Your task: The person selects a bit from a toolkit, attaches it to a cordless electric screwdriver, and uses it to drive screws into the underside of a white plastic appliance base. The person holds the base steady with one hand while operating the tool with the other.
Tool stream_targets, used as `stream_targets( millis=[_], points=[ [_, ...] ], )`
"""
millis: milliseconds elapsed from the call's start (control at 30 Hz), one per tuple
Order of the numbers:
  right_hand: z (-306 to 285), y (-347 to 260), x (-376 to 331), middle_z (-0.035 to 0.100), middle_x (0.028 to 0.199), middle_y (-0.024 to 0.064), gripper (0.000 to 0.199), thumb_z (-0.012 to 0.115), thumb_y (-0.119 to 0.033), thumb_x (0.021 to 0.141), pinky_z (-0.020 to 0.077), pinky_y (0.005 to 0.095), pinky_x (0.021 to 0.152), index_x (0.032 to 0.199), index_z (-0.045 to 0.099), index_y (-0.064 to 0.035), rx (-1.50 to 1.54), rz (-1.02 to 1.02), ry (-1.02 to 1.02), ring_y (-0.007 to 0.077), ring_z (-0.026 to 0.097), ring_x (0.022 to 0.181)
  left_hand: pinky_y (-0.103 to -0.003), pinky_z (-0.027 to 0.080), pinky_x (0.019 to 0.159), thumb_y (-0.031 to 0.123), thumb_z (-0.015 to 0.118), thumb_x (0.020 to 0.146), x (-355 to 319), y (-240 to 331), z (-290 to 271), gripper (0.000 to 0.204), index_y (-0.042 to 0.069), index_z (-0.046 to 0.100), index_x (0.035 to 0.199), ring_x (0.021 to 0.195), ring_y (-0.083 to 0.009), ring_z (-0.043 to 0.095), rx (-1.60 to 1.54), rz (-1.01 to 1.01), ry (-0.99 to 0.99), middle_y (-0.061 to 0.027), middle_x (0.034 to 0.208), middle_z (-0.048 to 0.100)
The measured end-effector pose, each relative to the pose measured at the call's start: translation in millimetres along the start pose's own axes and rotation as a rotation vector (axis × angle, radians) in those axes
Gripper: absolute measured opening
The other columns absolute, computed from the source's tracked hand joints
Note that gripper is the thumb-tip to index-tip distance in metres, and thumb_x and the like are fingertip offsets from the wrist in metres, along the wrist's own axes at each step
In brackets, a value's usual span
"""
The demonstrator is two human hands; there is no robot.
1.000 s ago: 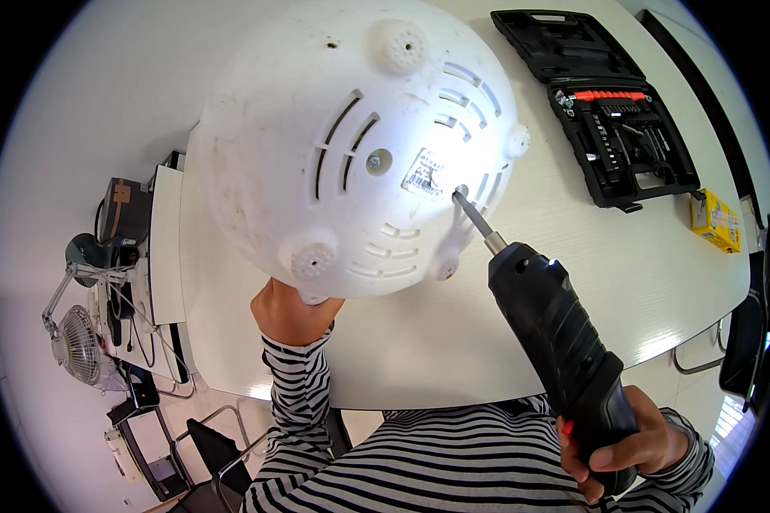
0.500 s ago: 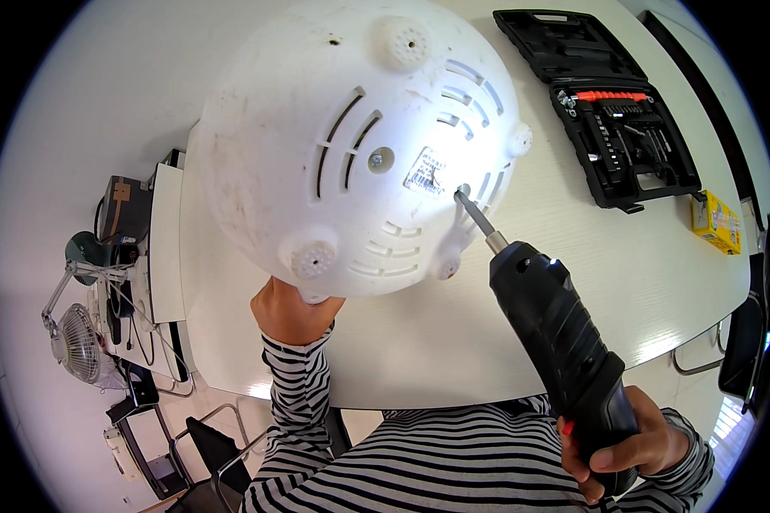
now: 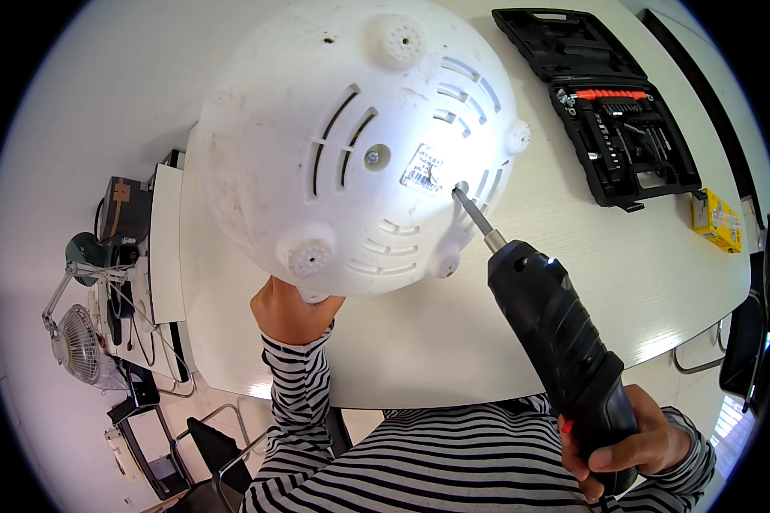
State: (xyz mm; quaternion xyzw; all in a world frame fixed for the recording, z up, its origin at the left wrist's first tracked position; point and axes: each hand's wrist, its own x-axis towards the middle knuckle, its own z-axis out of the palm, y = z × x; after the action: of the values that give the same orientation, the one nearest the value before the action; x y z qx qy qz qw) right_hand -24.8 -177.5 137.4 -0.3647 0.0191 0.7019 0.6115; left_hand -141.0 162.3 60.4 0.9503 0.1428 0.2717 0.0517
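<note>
A white round plastic appliance (image 3: 265, 171) is tilted so its underside faces me, with vent slots, knobby feet and two recessed screw holes. My left hand (image 3: 295, 309) is closed at its lower edge; the fingertips are hidden behind it. My right hand (image 3: 637, 436) grips a black cordless screwdriver (image 3: 556, 325) by its handle. The long metal bit (image 3: 475, 212) reaches into the right-hand screw hole, beside a printed label (image 3: 421, 171). A bright light falls on that spot. In the other hole a screw head (image 3: 373, 157) shows.
A black tool case (image 3: 624, 141) with bits and an orange-red handled tool lies unfolded on the white table (image 3: 402, 350). Next to it is a yellow box (image 3: 717, 222). To the left, a side table carries a desk lamp (image 3: 85, 256) and a fan (image 3: 79, 342). Chairs (image 3: 205, 449) stand below.
The white appliance has shifted very slightly to the left and up. The screwdriver moved with it by a hair, its bit still in the same hole.
</note>
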Motion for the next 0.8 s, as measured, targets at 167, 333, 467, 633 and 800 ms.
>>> stream_targets(
  millis=[167,333,467,633,800],
  points=[
    [0,0,0,0.056,0.068,0.0170,0.041,0.057,0.001,0.064,0.0531,0.0299,0.049,0.101,0.039,0.0068,0.005,-0.002,0.008,0.0206,0.060,0.050,-0.028,0.048,0.051,0.029,0.076,0.056,-2,-1,1,0.063,-0.001,0.049,0.104,0.058,-0.0242,0.061,-0.012,-0.025,-0.011,-0.0095,0.073,0.063],
    [4,-2,-3,0.056,0.068,0.0170,0.041,0.057,0.001,0.064,0.0531,0.0297,0.050,0.101,0.039,0.0070,0.007,0.012,0.028,0.0205,0.059,0.050,-0.029,0.048,0.050,0.030,0.076,0.056,-1,-1,1,0.061,-0.001,0.050,0.103,0.057,-0.0236,0.061,-0.009,-0.017,0.000,-0.0092,0.073,0.063],
    [4,-7,-8,0.057,0.069,0.0173,0.041,0.058,0.001,0.064,0.0527,0.0288,0.050,0.100,0.040,0.0073,-0.068,0.044,0.067,0.0207,0.059,0.050,-0.028,0.047,0.049,0.030,0.076,0.056,-2,0,1,0.059,0.000,0.052,0.101,0.056,-0.0234,0.060,0.031,0.003,0.010,-0.0085,0.073,0.063],
    [7,-12,-12,0.057,0.068,0.0170,0.040,0.058,0.001,0.063,0.0518,0.0285,0.048,0.098,0.041,0.0075,-0.112,0.070,0.119,0.0201,0.059,0.051,-0.028,0.047,0.049,0.029,0.075,0.056,-2,0,2,0.058,0.000,0.053,0.101,0.055,-0.0232,0.060,0.033,0.027,0.034,-0.0077,0.073,0.062],
    [12,-26,-15,0.057,0.065,0.0160,0.036,0.059,0.001,0.063,0.0497,0.0270,0.046,0.094,0.044,0.0083,-0.238,0.075,0.163,0.0195,0.058,0.048,-0.028,0.046,0.047,0.029,0.075,0.056,-2,1,1,0.059,0.000,0.052,0.102,0.052,-0.0230,0.058,0.052,0.041,0.038,-0.0073,0.072,0.062]
  ],
)
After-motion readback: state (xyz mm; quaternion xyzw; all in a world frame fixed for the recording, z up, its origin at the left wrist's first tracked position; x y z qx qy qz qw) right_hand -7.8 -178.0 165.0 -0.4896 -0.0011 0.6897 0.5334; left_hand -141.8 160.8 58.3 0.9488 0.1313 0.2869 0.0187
